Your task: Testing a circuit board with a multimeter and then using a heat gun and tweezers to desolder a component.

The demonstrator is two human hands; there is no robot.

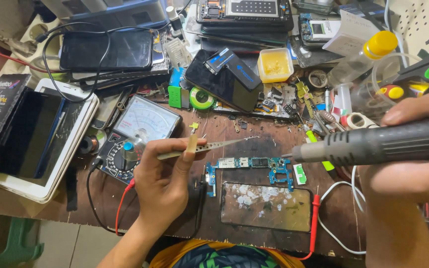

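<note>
Head view: left hand (162,181) pinches metal tweezers (209,146), right hand (413,159) grips a grey soldering iron (373,144), tip at the circuit board (254,166) near the workbench (175,124) front edge; board looks light, stiff, fragile—hold by edges.

Bright, even overhead light, soft shadows, glare on dark phone screens (105,49), edges bowed by the wide lens.
</note>
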